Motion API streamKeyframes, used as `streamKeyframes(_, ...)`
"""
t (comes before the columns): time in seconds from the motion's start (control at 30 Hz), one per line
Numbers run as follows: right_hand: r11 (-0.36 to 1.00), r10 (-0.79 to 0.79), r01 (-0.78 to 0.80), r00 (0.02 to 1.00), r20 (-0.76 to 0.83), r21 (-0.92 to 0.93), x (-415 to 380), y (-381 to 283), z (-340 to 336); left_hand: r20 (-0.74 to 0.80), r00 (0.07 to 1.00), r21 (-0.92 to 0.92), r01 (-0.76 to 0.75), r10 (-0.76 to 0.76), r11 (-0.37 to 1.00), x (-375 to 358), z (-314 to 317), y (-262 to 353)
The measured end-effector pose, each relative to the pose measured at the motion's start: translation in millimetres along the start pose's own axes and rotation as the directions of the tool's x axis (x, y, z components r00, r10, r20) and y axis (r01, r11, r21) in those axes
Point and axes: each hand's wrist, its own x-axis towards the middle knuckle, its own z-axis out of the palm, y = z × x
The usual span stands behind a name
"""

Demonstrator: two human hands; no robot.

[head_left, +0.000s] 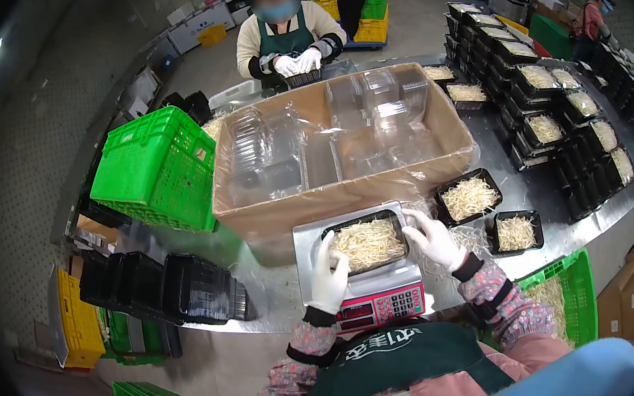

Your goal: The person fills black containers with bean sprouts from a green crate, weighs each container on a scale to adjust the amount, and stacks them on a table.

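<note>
A black tray of bean sprouts (369,245) rests on the metal plate of a red scale (380,308) in front of me. My left hand (330,278), in a white glove, curls its thumb and fingers over the tray's left rim. Beside the right rim is my gloved right hand (435,242), thumb and forefinger apart; whether its fingertips touch the tray is hard to tell. Two more filled trays lie to the right, a larger-looking one (469,199) and a smaller one (516,232).
Behind the scale stands a cardboard box (277,222) with clear plastic lids (249,147). A green crate (145,167) tilts at left, near stacked black trays (194,286). Filled trays (544,129) pile up at right. Across the table, a person (286,33) handles a black tray.
</note>
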Motion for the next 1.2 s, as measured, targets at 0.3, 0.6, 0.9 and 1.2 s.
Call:
streamKeyframes(0.3, 0.932, -0.084, 0.040, 0.991, -0.107, -0.361, 61.0, 45.3, 48.2, -0.162, 0.970, 0.615, -0.043, 0.180, 0.787, 63.9, -39.8, -63.7)
streamKeyframes(0.6, 0.772, 0.167, -0.155, 0.985, 0.038, 0.616, 74.3, 87.2, 78.3, -0.175, 0.980, -0.055, 0.089, -0.098, 0.994, 71.4, -45.8, -84.7)
streamKeyframes(0.9, 0.737, 0.344, -0.531, 0.827, 0.444, 0.418, 6.0, 39.9, 21.9, -0.046, 0.879, -0.234, 0.452, -0.475, 0.861, -1.2, -43.1, -41.0)
streamKeyframes(1.2, 0.572, 0.255, -0.342, 0.938, 0.235, 0.746, -28.1, 28.5, 24.6, -0.015, 0.955, -0.499, 0.249, -0.296, 0.830, -1.8, -16.4, -33.7)
